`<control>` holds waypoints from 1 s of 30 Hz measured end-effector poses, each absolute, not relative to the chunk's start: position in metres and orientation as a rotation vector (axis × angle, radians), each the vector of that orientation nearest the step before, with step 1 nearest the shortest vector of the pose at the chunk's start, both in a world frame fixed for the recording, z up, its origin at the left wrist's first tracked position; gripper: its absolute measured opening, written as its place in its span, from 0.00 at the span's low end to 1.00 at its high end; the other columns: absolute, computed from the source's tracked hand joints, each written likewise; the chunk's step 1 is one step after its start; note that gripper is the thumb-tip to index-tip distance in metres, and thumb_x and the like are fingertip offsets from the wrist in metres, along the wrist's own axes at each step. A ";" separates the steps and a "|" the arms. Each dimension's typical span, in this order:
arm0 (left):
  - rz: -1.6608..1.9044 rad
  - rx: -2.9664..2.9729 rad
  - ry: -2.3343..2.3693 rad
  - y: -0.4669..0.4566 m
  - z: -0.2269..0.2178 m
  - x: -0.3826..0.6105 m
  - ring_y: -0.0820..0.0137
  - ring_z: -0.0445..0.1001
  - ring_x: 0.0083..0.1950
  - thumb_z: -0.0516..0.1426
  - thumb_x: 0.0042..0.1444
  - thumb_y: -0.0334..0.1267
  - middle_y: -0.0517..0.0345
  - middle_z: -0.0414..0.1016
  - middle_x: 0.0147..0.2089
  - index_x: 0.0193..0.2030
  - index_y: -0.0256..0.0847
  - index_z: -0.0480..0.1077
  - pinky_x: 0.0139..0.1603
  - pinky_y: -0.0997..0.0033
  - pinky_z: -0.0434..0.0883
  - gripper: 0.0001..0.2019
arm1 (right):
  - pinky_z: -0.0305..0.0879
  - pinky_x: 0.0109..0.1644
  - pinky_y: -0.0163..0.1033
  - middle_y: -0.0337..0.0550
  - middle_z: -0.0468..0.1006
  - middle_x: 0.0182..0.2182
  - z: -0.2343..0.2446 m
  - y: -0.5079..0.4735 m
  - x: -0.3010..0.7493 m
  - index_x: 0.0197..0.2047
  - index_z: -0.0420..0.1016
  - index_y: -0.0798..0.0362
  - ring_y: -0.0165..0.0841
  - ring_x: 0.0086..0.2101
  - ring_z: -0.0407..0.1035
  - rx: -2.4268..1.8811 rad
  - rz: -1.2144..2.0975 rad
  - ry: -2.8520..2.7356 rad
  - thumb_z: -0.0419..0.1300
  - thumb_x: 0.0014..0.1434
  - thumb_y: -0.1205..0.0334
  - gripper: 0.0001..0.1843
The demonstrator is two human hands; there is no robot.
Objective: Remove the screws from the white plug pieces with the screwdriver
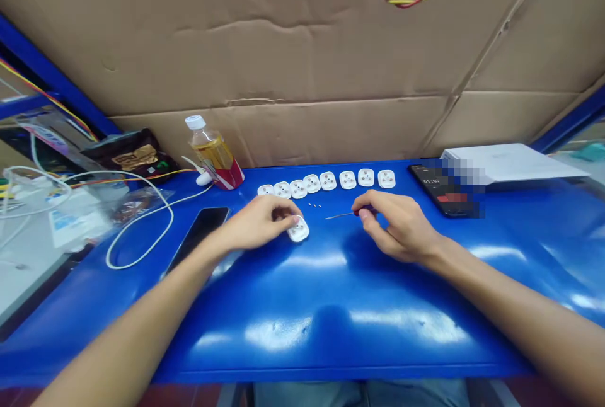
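Observation:
My left hand (265, 221) is closed on a small white square plastic piece (299, 230) with round holes in its face, held at the blue table top. In my right hand (394, 224) is a thin screwdriver (339, 215) with a red handle, its shaft pointing left toward the white piece but apart from it. Several tiny screw-like metal parts (315, 205) lie between the hands. Behind them, a row of similar white pieces (328, 181) runs across the table, some with copper-coloured spots. Fingers hide most of the screwdriver's handle.
A drink bottle (212, 155) stands at the back left, near a white cable (172, 218) and a dark phone (198, 234). Another phone (437, 189) and a white box (510, 162) lie at right. Cardboard (302, 67) walls the back; twisted wires (406, 2) hang above.

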State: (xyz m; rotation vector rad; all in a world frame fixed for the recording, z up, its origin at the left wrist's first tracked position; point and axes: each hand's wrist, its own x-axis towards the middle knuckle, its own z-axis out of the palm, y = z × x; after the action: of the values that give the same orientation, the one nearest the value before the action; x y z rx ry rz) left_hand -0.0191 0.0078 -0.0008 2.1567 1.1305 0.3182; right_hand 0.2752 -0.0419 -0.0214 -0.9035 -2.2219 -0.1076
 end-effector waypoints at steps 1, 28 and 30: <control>0.273 2.193 1.168 0.012 0.005 -0.027 0.63 0.80 0.41 0.59 0.65 0.49 0.55 0.85 0.42 0.44 0.43 0.83 0.42 0.69 0.72 0.15 | 0.67 0.36 0.37 0.42 0.82 0.34 -0.022 -0.042 0.275 0.44 0.72 0.51 0.33 0.31 0.75 -0.905 -0.099 -2.226 0.54 0.67 0.70 0.07; 0.407 2.471 1.653 0.052 -0.006 -0.071 0.50 0.75 0.61 0.55 0.66 0.52 0.42 0.79 0.61 0.59 0.39 0.78 0.67 0.48 0.67 0.24 | 0.66 0.35 0.38 0.41 0.82 0.34 -0.024 -0.040 0.274 0.43 0.71 0.51 0.34 0.31 0.75 -0.950 -0.029 -2.237 0.54 0.67 0.68 0.06; 0.427 2.480 1.642 0.052 -0.010 -0.068 0.51 0.74 0.61 0.56 0.66 0.51 0.44 0.81 0.59 0.56 0.40 0.80 0.68 0.47 0.65 0.22 | 0.66 0.35 0.38 0.41 0.82 0.33 -0.024 -0.040 0.274 0.42 0.71 0.50 0.34 0.30 0.75 -0.953 -0.019 -2.237 0.54 0.67 0.68 0.06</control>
State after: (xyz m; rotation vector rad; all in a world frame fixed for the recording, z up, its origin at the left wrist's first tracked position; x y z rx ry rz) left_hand -0.0680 0.0517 -0.0095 2.4800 1.6417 0.4267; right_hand 0.2739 -0.0401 -0.0240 -0.9531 -2.2367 -0.0189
